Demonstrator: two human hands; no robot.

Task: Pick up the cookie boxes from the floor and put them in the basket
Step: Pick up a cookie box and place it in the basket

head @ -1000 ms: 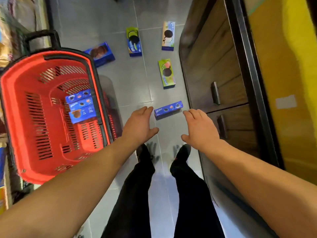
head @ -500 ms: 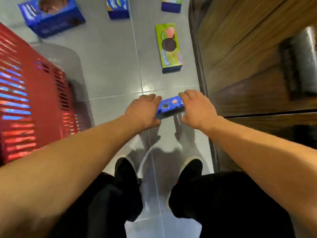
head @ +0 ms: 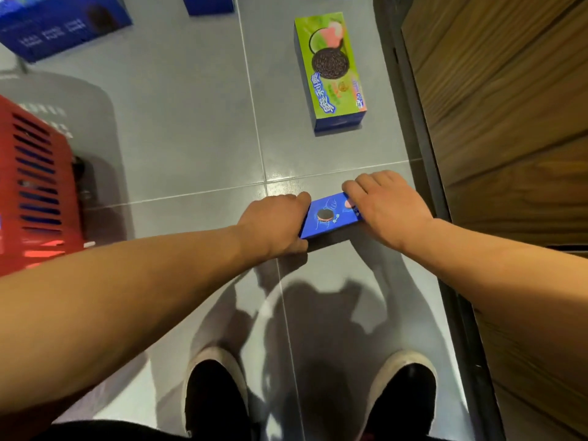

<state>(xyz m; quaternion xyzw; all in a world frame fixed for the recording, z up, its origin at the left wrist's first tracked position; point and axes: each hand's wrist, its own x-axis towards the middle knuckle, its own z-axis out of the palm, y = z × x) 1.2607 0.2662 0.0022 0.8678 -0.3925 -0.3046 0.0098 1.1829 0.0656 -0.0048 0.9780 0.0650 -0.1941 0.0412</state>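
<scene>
The small blue cookie box [head: 331, 216] lies flat on the grey tiled floor [head: 191, 148], caught between the two hands and just ahead of the black shoes [head: 216, 396]. The step in hand is judged to be the pickup of this box. It is best done with even pressure kept on both short ends, so that the thin carton is neither crushed nor allowed to pivot, and with the box raised level before it is swung leftward to the red basket [head: 35, 192].

The left hand [head: 273, 226] is closed onto the box's left end, the fingers curled over its far edge and the thumb tucked at its near corner. The right hand [head: 385, 205] is laid over the right end, its fingers bent down across the top and far side; the thumb is hidden, so a full pinch cannot be confirmed, though the end is clearly clasped. Whether the box is lifted clear of the floor cannot be told.

Ahead of the right hand a green cookie box [head: 331, 71] lies flat, apart from the fingers. Well ahead of the left hand a large blue box [head: 60, 27] is cut by the frame's edge. A wooden cabinet [head: 509, 122] stands just right of the right hand.
</scene>
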